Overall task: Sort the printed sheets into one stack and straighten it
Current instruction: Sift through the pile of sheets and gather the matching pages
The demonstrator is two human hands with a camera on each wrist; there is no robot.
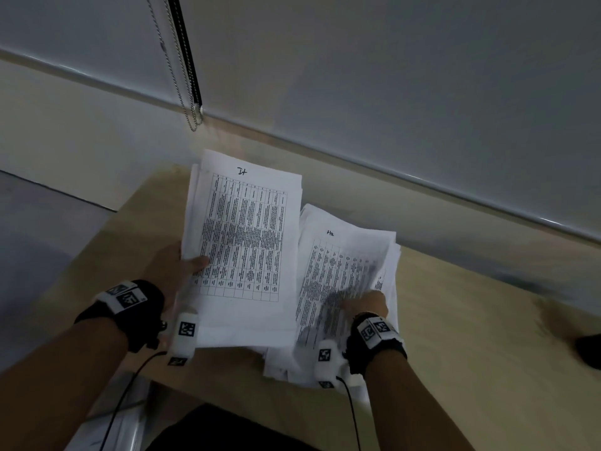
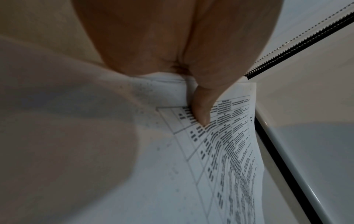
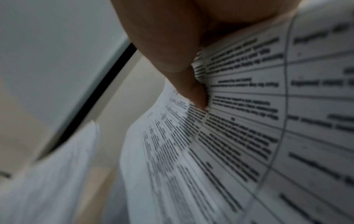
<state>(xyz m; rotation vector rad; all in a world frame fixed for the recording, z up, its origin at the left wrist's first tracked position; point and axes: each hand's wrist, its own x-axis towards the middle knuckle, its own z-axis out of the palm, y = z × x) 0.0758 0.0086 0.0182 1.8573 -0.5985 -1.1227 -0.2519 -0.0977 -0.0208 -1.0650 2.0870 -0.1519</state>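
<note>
table (image 1: 455, 320): light wood | blind chain (image 1: 182, 76): hangs far left | dark object (image 1: 590, 349): right table edge, unclear

place: office | evidence: pale wooden desk (image 1: 455, 320); roller blinds (image 1: 390, 76) with bead chain (image 1: 177, 76); printed table sheets (image 1: 247, 236)

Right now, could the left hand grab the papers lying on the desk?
Probably not yet. The left hand is already full, its thumb pinching the held bundle. The desk pile lies right beside it with nothing between, but the right hand is on it.
</note>
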